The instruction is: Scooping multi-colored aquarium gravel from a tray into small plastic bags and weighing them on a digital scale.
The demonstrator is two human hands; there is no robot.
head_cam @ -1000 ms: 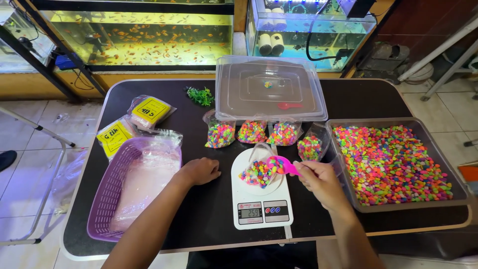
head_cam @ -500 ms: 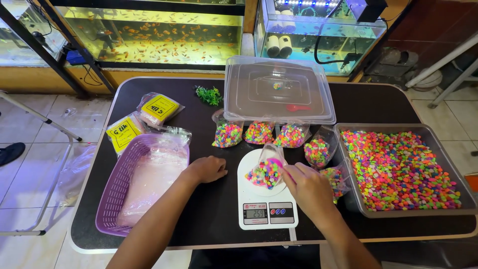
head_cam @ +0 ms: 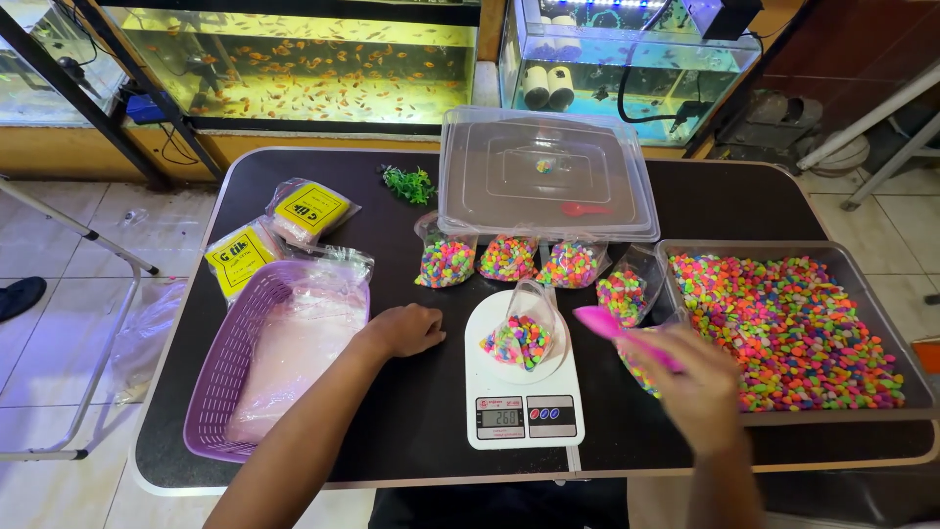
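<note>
- Gravel bag (head_cam: 524, 328): a small clear plastic bag partly filled with multicoloured gravel, standing open-mouthed on the round pan of a white digital scale (head_cam: 524, 416), whose display faces the near table edge.
- Surface: a dark table (head_cam: 411, 431) with rounded corners and a pale rim, standing on a tiled floor.
- Left hand (head_cam: 403, 328): resting on the bare tabletop, fingers loosely curled, holding nothing; it lies between the scale and a purple basket (head_cam: 220, 387) that holds clear plastic bags.
- Right hand (head_cam: 700, 387): closed around the handle of a pink scoop (head_cam: 612, 328), motion-blurred; the scoop's bowl is just right of the gravel bag, and whether it touches the bag cannot be told.
- Grey tray (head_cam: 920, 377): right of the scale, filled with loose neon-coloured gravel.
- Middle row: four filled gravel bags (head_cam: 509, 257) stand side by side beyond the scale.
- Left rear: two packets with yellow labels (head_cam: 274, 235) lie beyond the basket; a small green plastic plant (head_cam: 408, 183) lies farther back.
- Clear lidded box (head_cam: 548, 176): at the far centre of the table, just behind the filled bags.
- Room: fish tanks (head_cam: 294, 69) line the far wall, the left one stocked with many small orange fish.
</note>
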